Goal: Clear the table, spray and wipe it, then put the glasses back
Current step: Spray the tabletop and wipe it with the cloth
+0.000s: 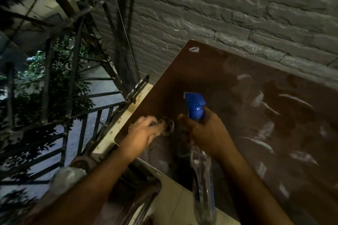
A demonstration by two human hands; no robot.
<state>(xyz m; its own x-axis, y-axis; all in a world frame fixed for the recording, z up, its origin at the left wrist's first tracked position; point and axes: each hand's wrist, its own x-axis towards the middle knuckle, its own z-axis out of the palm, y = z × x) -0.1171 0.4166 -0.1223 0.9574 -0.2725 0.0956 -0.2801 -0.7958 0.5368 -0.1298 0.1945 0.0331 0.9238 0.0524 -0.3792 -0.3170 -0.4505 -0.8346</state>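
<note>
A dark brown table [210, 78] fills the right half of the head view, its top streaked with pale smears and dusty patches. My right hand [206, 133] grips the neck of a clear spray bottle [203, 184] with a blue trigger head [195, 105], which points away over the table. My left hand [144, 131] is at the table's near left corner, gripping a small brownish wad, probably a cloth [167, 126], against the top. The wad is blurred. No glasses are in view.
A grey brick wall [219, 14] runs along the table's far side. Left of the table is a dark metal railing [76, 97] with foliage and a street below. A pale ledge [126, 115] lies between railing and table. A metal chair frame [142, 199] sits near my left forearm.
</note>
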